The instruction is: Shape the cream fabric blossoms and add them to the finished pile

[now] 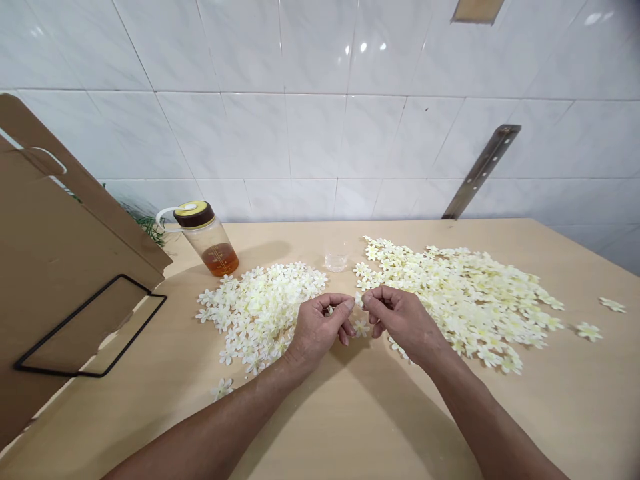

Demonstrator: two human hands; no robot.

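Observation:
My left hand [323, 327] and my right hand [397, 319] meet over the middle of the wooden table [350, 413]. Both pinch a small cream artificial flower [357, 300] between their fingertips. A second small flower [361, 327] lies on the table just under the hands. To the left lies a pile of cream flowers [260, 307]. A larger pile of the same flowers [460, 293] spreads out to the right.
A plastic bottle [207, 239] with amber liquid stands at the back left. A small clear cup [336, 261] sits between the piles. A cardboard box flap [60, 267] leans at the left. Two loose flowers [600, 319] lie at the right. A tiled wall stands behind.

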